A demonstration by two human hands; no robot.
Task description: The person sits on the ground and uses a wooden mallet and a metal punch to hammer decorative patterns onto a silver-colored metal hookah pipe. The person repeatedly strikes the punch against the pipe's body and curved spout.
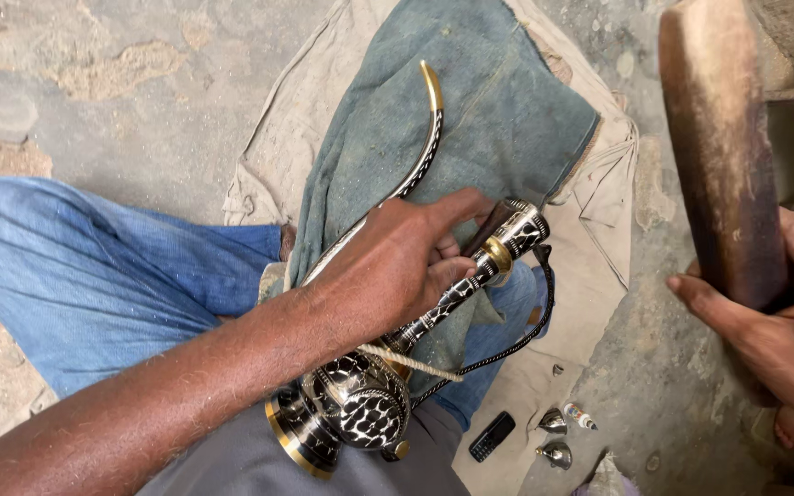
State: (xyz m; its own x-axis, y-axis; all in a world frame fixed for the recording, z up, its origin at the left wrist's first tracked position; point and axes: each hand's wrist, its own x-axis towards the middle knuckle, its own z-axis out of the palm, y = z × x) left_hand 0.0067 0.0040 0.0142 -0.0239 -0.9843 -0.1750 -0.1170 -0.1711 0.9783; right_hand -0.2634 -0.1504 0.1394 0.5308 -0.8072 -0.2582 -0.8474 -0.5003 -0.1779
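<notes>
The left hand (397, 262) is lying over the middle of one shiny black-and-silver pipe (369, 404). This pipe is the big thing to look from. It is resting on the person's lap, on blue jeans (94, 276). The hand's fingers are curling down around the pipe's straight stem (507, 243), and the thumb is pressing on that stem. So this hand is closing on the pipe and gripping it.

One long curved tube (423, 147) with a gold tip is rising up from behind the hand. One round bowl with a gold ring is sitting at the low end of the pipe, near the person's belly. One thin black cord (530, 331) is hanging in a loop from the right side of the stem.

Under the pipe, one blue-green cloth (498, 101) is lying on one pale cloth (599, 239), and both are spreading over the stone floor (94, 83).

Below and right of the pipe, one small dark phone (492, 435) is lying on the pale cloth. Just right of the phone, two little silver cups (553, 421) and one tiny bottle (581, 418) are lying.

Far right of the pipe, the right hand (783, 340) is wrapping around the low end of one brown wooden club (719, 147). It is holding it tight and pointing it upward, well apart from the pipe.
</notes>
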